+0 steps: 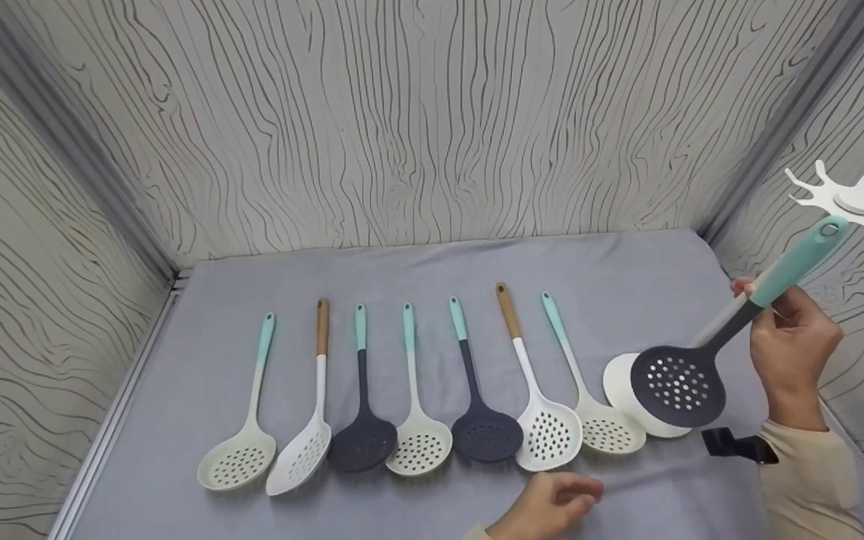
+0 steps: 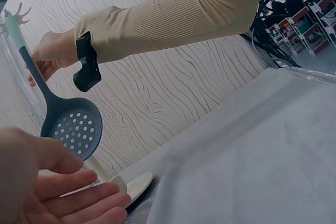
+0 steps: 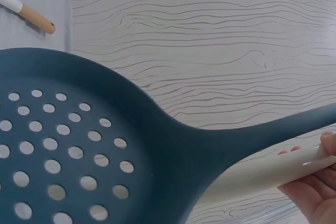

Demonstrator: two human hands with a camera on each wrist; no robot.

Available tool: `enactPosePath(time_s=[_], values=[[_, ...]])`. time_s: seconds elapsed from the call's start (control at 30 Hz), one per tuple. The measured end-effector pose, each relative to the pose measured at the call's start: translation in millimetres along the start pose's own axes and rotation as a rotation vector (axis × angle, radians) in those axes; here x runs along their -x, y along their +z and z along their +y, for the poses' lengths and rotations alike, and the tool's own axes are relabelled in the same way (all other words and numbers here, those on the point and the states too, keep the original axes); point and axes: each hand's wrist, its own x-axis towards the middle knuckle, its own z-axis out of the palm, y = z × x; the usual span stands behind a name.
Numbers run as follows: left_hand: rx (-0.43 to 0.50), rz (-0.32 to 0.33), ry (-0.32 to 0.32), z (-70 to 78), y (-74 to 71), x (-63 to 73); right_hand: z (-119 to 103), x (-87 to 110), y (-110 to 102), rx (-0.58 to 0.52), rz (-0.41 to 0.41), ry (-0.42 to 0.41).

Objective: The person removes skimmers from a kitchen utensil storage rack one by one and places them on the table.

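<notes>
My right hand holds the pale pole of a white utensil stand at the table's right side. At its top spreads a white ring of hooks, and its round base shows partly behind a dark skimmer. That dark skimmer, with a teal handle, hangs along the stand, its handle end up at a hook and its holed bowl low over the base. My left hand is near the table's front, below the row of skimmers, fingers relaxed and holding nothing; its palm and loosely extended fingers show in the left wrist view.
Several skimmers lie in a row on the grey cloth, bowls toward me: cream ones and dark ones with teal handles, white ones with brown handles. Wood-patterned panels enclose the back and sides.
</notes>
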Motion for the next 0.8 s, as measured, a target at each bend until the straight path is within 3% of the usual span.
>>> enactPosePath(time_s=[0.13,0.27,0.43,0.67,0.8], values=[[0.054,0.04,-0.059,-4.9,-7.1,12.0,0.2,-1.1,7.1,-0.007,-0.014,0.018],[0.089,0.035,-0.126,-6.0,-12.8,21.7,0.4,-2.7,15.1,-0.027,-0.046,0.007],[0.11,0.039,-0.102,-6.7,-22.8,34.9,-0.8,-5.1,22.3,-0.046,-0.066,-0.016],[0.088,0.114,-0.004,-15.0,-34.8,46.7,-2.3,-10.0,28.8,-0.116,-0.082,0.007],[0.131,0.138,-0.041,-23.0,-35.7,50.2,-2.4,-9.2,33.8,-0.126,-0.117,0.022]])
